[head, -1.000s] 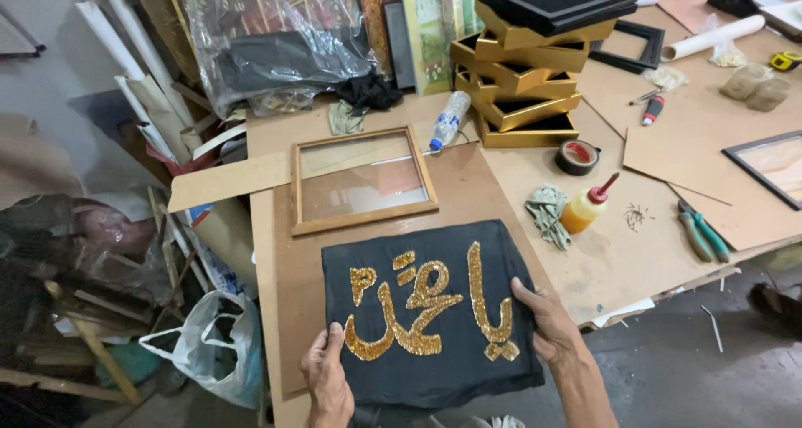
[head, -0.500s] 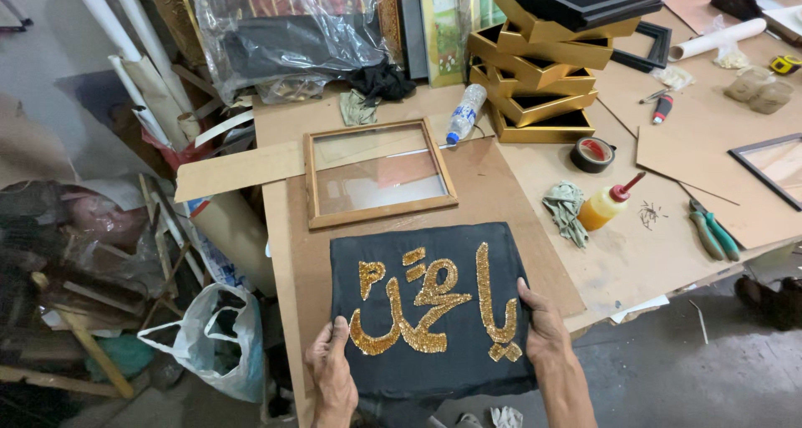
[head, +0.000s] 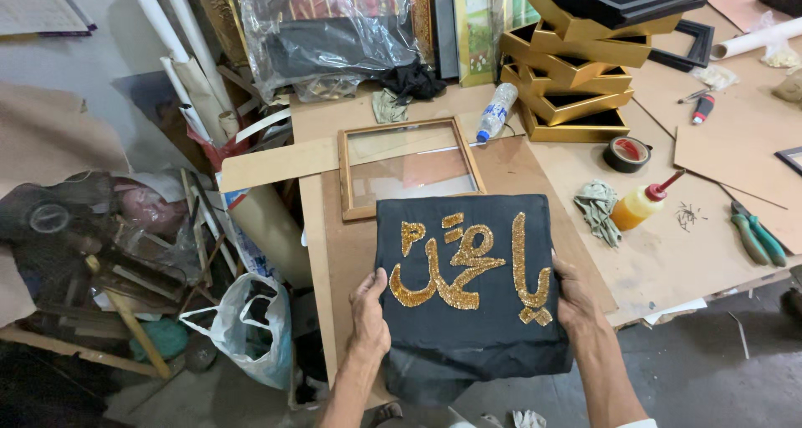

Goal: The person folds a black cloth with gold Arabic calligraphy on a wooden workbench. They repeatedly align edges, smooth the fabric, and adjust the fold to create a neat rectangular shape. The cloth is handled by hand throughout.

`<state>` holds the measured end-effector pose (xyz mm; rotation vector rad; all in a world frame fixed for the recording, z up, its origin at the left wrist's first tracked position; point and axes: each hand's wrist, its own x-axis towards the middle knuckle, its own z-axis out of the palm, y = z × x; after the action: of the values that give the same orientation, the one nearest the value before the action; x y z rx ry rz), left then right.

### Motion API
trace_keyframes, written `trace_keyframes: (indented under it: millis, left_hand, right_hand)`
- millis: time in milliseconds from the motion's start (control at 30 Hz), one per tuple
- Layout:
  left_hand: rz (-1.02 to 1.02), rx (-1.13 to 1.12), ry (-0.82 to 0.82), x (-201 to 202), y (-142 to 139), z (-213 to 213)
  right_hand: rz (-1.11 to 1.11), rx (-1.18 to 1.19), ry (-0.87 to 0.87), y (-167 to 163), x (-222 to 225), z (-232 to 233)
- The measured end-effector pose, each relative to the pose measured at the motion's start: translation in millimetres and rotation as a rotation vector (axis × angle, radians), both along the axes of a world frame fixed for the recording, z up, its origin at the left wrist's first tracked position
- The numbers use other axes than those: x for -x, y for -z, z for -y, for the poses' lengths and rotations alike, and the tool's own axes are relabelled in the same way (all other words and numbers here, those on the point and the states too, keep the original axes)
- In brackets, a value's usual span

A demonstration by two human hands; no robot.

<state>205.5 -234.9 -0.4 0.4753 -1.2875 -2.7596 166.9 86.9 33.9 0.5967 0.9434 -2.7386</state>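
Observation:
I hold a square black cloth panel (head: 468, 311) with gold beaded lettering above the near edge of the workbench. My left hand (head: 368, 313) grips its left edge and my right hand (head: 576, 298) grips its right edge. The panel is tilted toward me, and loose black cloth hangs below it. Just beyond it a wooden picture frame with glass (head: 407, 165) lies flat on the brown board.
A stack of gold and black frames (head: 576, 69) stands at the back right. A plastic bottle (head: 496, 112), a tape roll (head: 626, 154), a yellow glue bottle (head: 642, 203), a rag (head: 597, 209) and green pliers (head: 758, 238) lie on the bench. Bags and clutter fill the floor at left.
Both hands have lifted the black panel off the board and drawn it toward me; my view has shifted slightly to the left.

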Motion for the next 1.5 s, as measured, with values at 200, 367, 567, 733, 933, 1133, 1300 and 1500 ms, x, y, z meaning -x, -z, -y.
trace_keyframes:
  millis: [200, 367, 567, 733, 933, 1133, 1300, 1500]
  left_hand:
    - [0.048, -0.022, 0.037, 1.9, -11.5, 1.2]
    - [0.044, 0.048, 0.027, 9.5, 2.6, -4.9]
    - [-0.066, 0.108, 0.019, 23.9, -8.6, 1.8]
    - [-0.041, 0.032, 0.075, 23.6, -17.0, -4.7]
    - [-0.107, 0.117, 0.168, 26.6, -30.5, -16.4]
    - [-0.094, 0.133, 0.364, 41.6, -58.6, -4.0]
    - [-0.167, 0.392, 0.499, 67.2, -59.3, 23.0]
    - [-0.625, 1.163, 0.324, 130.8, -84.4, 43.7]
  right_hand:
    - [0.037, 0.026, -0.03, -6.9, -6.4, 2.7]
    - [0.057, -0.335, -0.094, 2.6, -13.2, -16.5]
    - [0.051, -1.212, 0.266, -22.1, -21.4, -54.1]
    - [-0.022, -0.702, -0.029, -36.2, -48.2, -38.3]
    - [-0.141, -0.594, -0.029, -41.3, -59.7, -8.4]
    - [-0.13, -0.552, -0.023, -32.3, -47.7, -15.0]
    - [-0.039, -0.566, -0.054, -23.7, -32.1, -24.8]
    - [-0.266, -0.798, -0.138, -51.3, 7.8, -36.3]
